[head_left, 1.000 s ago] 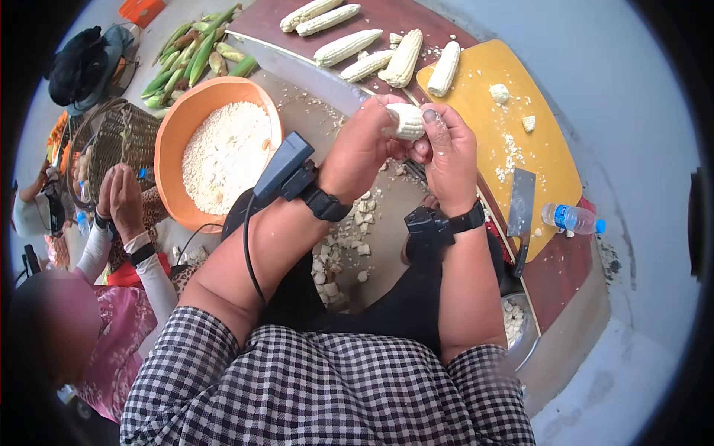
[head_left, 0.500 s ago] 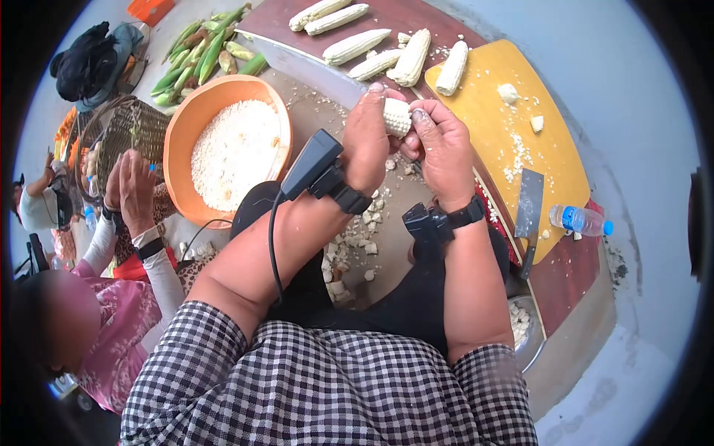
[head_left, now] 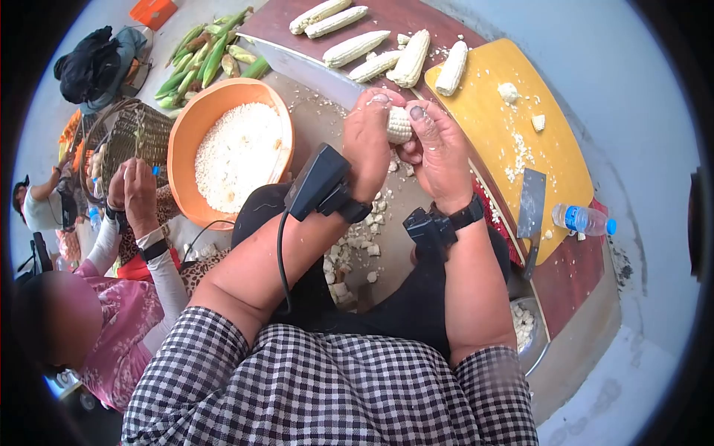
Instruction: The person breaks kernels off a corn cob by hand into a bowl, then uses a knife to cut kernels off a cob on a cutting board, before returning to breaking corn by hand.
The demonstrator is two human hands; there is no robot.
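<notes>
A short piece of white corn cob point(head_left: 399, 125) is held between my two hands, its rows of kernels facing up. My left hand point(head_left: 367, 137) grips it from the left, thumb along its upper edge. From the right, my right hand point(head_left: 440, 145) pinches the same piece between thumb and curled fingers. Part of the cob is hidden by the fingers. Beyond my hands, husked white corn cobs point(head_left: 357, 47) lie on the red table point(head_left: 271, 22). To the right a yellow cutting board point(head_left: 561, 119) carries a cleaver point(head_left: 531, 204), a cob chunk point(head_left: 538, 123) and loose kernels.
An orange basin point(head_left: 175, 141) full of kernels stands at my left. Several bare cob pieces point(head_left: 338, 286) litter the floor. A water bottle point(head_left: 584, 220) lies by the board. Unhusked corn point(head_left: 212, 52) is heaped beyond the basin. A co-worker point(head_left: 123, 312) sits left beside a woven basket point(head_left: 137, 134).
My hands and the cob piece have dipped slightly, and my left wrist has turned a little. The co-worker's hands have also moved down.
</notes>
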